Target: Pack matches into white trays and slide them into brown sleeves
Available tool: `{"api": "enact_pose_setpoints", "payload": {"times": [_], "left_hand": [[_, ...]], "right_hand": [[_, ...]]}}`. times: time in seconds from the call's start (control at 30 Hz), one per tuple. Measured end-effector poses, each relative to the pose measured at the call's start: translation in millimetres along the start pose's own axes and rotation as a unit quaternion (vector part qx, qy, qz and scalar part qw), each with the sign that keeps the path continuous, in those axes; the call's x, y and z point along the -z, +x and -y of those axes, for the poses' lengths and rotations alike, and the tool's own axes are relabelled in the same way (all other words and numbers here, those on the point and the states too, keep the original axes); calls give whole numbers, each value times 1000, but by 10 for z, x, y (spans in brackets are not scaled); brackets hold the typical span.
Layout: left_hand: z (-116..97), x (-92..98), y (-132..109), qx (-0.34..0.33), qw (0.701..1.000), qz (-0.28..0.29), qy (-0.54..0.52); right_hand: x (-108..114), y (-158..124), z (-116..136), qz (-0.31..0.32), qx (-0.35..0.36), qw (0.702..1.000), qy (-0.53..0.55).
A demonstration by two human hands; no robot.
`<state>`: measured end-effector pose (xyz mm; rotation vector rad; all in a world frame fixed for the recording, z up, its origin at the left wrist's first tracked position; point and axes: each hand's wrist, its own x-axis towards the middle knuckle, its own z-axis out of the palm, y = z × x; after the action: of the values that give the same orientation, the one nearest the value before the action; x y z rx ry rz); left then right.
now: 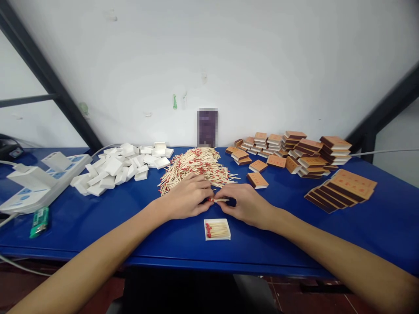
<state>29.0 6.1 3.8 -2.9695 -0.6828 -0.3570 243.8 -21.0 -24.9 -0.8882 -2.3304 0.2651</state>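
Observation:
Between my two hands, just in front of a large heap of red-tipped matches (199, 163), a few matches (218, 199) lie sideways with red heads to the left. My left hand (188, 196) pinches them at the head end. The fingers of my right hand (244, 204) are closed on the same matches at the plain end. Below my hands, a white tray (205, 231) rests on the blue table, holding several matches with their red heads to the left.
White empty trays (114, 168) are piled at the left. Orange and brown matchbox sleeves (310, 159) stand in stacks at the right, with a fanned row (343, 187) nearer. A power strip (49, 187) and a green lighter (40, 221) lie far left. A dark pixelated object (207, 128) stands behind the heap.

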Motion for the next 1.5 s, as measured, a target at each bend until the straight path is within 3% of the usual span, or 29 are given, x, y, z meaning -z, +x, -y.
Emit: {"api": "enact_pose_setpoints", "payload": {"times": [0.2,0.47,0.57,0.77,0.97,1.27,1.5], "left_hand": [[-3,-13,-9,-4,1000,-10,-17],[-20,33,-13,5,999,14,-29],[-29,49,-7,4,999,25,-25],[-32,74,-1,14,999,36,-37],[-21,101,-7,12,998,41,-35],[-23,6,-7,-16,1000,13,-5],[-114,165,5,23,996,78,-43]], "right_hand": [[71,3,57,5,5,1000,10],[410,-18,183,39,-53,994,84],[403,-30,343,79,-37,987,131],[291,-44,504,174,26,982,71],[354,-38,490,162,15,984,65],[223,-78,412,155,29,984,79],[179,-79,406,107,81,988,74]]}}
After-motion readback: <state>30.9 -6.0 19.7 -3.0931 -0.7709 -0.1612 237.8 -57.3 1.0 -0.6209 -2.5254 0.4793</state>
